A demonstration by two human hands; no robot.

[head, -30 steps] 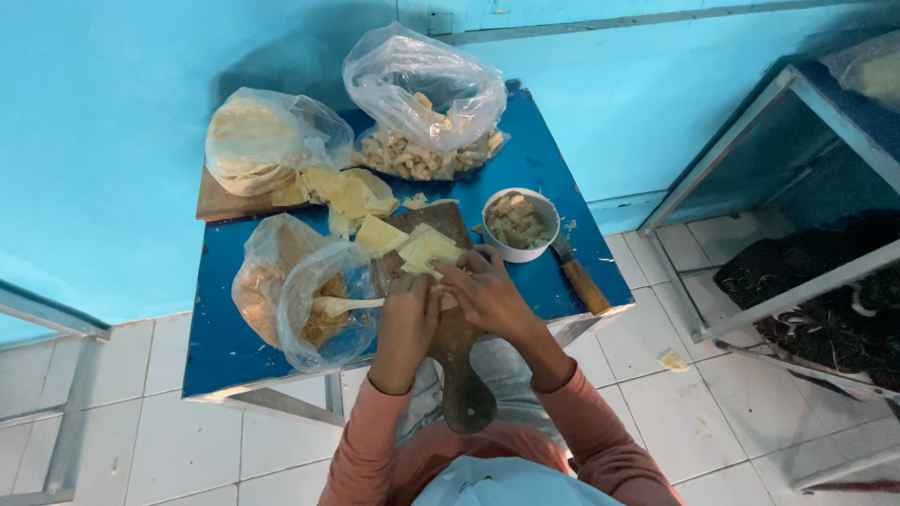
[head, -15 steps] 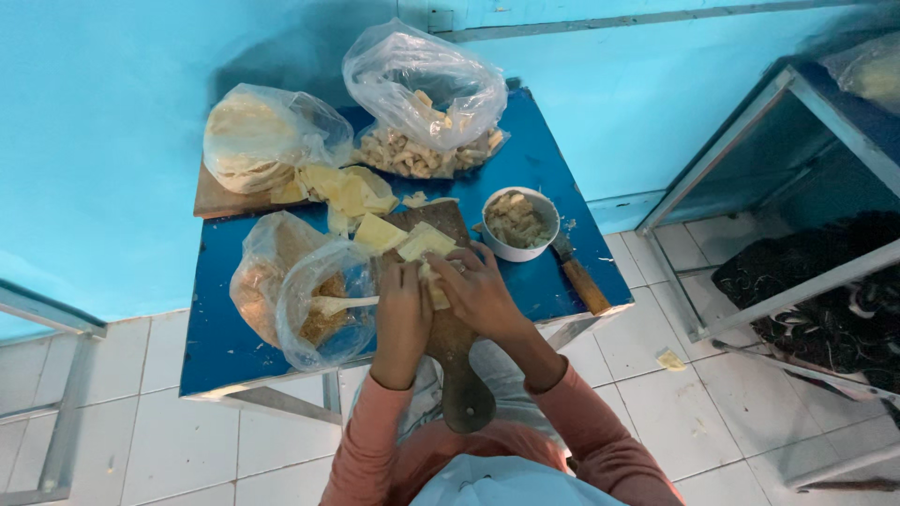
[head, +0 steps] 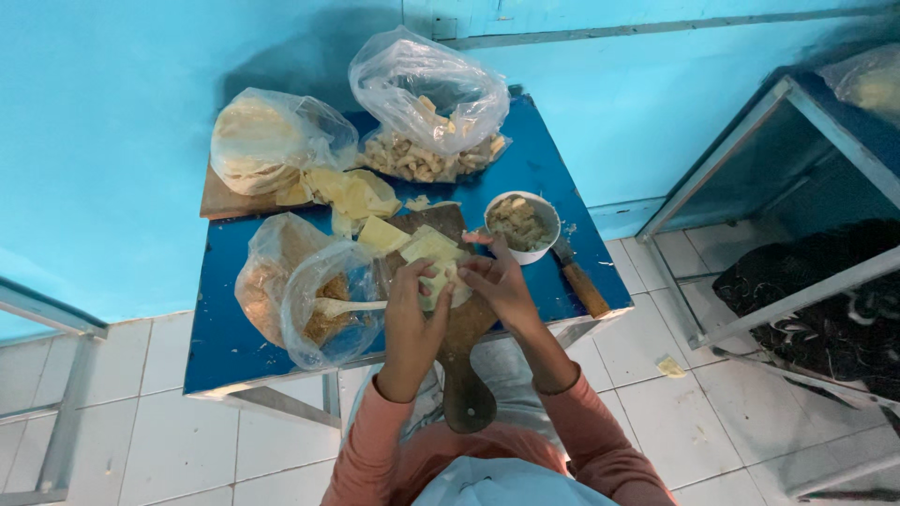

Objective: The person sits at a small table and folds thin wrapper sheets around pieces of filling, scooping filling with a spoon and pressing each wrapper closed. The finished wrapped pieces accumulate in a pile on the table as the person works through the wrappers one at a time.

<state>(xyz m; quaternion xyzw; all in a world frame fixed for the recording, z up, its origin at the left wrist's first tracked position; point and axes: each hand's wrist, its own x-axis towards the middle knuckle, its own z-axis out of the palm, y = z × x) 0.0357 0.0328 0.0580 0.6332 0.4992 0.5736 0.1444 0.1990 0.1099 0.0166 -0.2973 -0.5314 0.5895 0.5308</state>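
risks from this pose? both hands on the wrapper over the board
1. The wooden board hangs its handle past the blue table edge toward the person's lap; a press there might tip it.
2. The knife lies near the table's right edge, beside the right hand; an elbow sweep could knock it off.
3. The left hand works close to the open bag with a spoon; a nudge may spill it.

Bare blue table point(head: 225, 347) at front left; 3 bags behind, bowl point(head: 521, 226) and knife point(head: 579, 278) right.
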